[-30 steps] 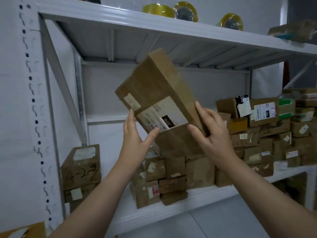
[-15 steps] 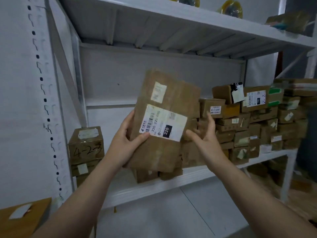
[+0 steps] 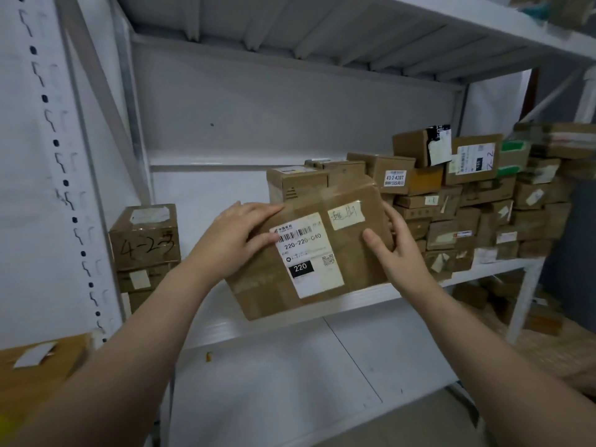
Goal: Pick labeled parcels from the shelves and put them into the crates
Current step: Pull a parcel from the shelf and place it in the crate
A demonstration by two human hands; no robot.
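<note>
Two bare hands hold one brown cardboard parcel (image 3: pixel 354 269) in front of a white metal shelf (image 3: pixel 290 321), head view only. Parcel is tilted, left end lower than right, broad face turned toward the camera. Its lower edge overlaps the shelf's front lip in the picture; cannot tell whether it touches the board or hangs clear of it. Left hand (image 3: pixel 232 240) grips the upper left corner: fingers curled over the top edge, thumb pressed flat on the face, thumb tip reaching the white shipping label (image 3: pixel 306 256). Right hand (image 3: pixel 396 250) clamps the right end: thumb laid on the front face, fingers wrapped round behind the edge and mostly hidden. Label shows a barcode, the print "220-220-C40" and a black block reading "220". Just right of it, a small pale sticker (image 3: pixel 346 215) with handwriting, not legible. Behind the parcel and running off to the right, a crowded stack of small brown boxes (image 3: pixel 467 201) sits on the same shelf, several with white labels, one with green tape. At the shelf's left end, well apart from that stack, a box marked "4-23" (image 3: pixel 145 240) sits on top of another box. Perforated white upright (image 3: pixel 58 156) stands at far left. Another labelled brown box (image 3: pixel 35 366) shows at the bottom left corner, partly cut off. Upper shelf (image 3: pixel 322 27) seen from beneath, ribbed. More boxes lie below the shelf at lower right, blurred.
</note>
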